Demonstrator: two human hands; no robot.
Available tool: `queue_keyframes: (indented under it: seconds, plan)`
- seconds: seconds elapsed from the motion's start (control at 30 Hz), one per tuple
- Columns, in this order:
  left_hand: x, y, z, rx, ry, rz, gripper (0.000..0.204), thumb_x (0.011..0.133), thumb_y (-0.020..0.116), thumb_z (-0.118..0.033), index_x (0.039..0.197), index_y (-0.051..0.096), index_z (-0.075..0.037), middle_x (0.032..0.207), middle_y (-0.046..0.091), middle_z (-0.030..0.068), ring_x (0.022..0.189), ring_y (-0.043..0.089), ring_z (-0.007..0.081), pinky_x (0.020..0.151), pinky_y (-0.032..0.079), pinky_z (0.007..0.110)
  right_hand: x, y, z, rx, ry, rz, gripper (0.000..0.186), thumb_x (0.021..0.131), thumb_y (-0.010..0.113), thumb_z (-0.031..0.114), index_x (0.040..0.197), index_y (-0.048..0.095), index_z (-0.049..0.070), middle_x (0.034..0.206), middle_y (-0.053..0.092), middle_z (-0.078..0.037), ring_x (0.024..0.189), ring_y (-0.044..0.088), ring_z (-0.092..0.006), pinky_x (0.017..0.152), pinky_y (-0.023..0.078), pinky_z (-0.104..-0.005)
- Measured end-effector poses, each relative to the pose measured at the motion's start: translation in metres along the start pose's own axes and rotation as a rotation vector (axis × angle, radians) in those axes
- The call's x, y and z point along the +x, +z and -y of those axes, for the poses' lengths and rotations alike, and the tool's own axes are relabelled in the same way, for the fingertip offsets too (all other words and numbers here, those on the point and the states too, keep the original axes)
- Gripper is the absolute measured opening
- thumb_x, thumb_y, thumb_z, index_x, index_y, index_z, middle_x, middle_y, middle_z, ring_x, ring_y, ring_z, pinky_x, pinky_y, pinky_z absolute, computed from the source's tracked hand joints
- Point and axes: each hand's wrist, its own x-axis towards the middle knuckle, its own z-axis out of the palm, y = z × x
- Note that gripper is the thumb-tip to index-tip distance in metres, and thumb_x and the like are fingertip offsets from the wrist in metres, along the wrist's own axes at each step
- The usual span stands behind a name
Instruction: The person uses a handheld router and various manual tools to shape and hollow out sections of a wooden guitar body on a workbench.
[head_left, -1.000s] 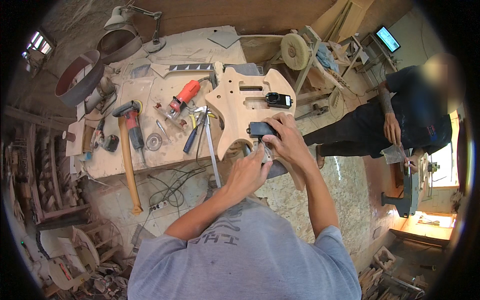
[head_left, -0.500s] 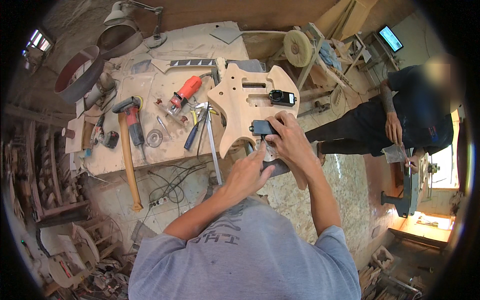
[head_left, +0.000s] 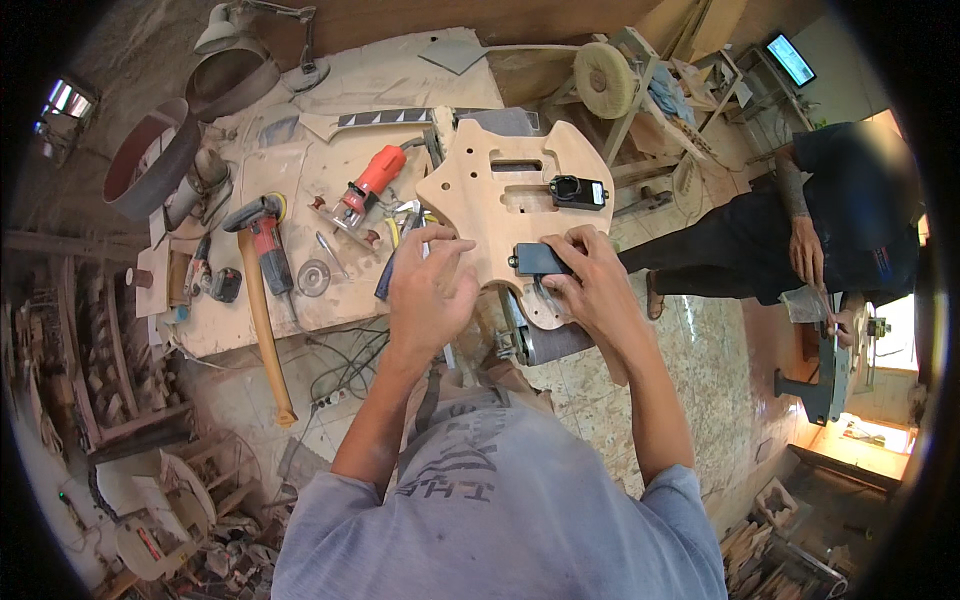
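Observation:
A pale wooden electric guitar body (head_left: 480, 215) with routed cavities lies at the bench's right end. Pinched at its right side, a black guitar pickup (head_left: 538, 259) rests at the lower part of the body in the fingers of my right hand (head_left: 598, 285). Dark leads run from it toward the body's end. Another black pickup (head_left: 578, 192) with a coiled wire lies on the body farther up. My left hand (head_left: 432, 290) hovers over the body's left lower edge, fingers and thumb apart, holding nothing. It partly hides blue- and yellow-handled tools behind it.
Left of the body, a red trim router (head_left: 376, 176), a red angle grinder (head_left: 268, 243) and a cordless drill (head_left: 222, 283) lie on the dusty workbench (head_left: 240, 335). A guitar neck (head_left: 385, 118) lies behind. A person (head_left: 800, 220) stands at the right. Cables (head_left: 345, 370) trail below the bench.
My left hand has pulled away from the pickup's leads, moving left and opening. My right hand stays on the pickup, which has barely moved.

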Motion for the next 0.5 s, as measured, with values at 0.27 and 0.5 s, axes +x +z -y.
queue_keyframes:
  seconds: [0.27,0.5]
  plan:
    - [0.028,0.020,-0.010,0.096,0.161,0.292,0.059,0.073,0.092,-0.024,0.128,0.074,-0.011,0.153,0.054,0.0198,0.152,0.043,0.0408,0.129,0.024,0.060,-0.002,0.003,-0.004,0.019,0.057,0.004,0.062,0.078,0.084,0.006,0.137,0.070,0.011,0.118,0.059,-0.013,0.103,0.057,-0.0317,0.093,0.052,-0.0433]
    - [0.043,0.034,0.001,0.068,0.186,0.393,0.053,0.070,0.095,-0.025,0.119,0.078,-0.016,0.149,0.061,0.0097,0.155,0.041,0.0384,0.130,0.017,0.066,-0.002,-0.007,-0.016,0.230,0.076,-0.010,0.060,0.082,0.083,0.006,0.141,0.069,0.008,0.122,0.061,-0.013,0.104,0.061,-0.0284,0.094,0.053,-0.0404]
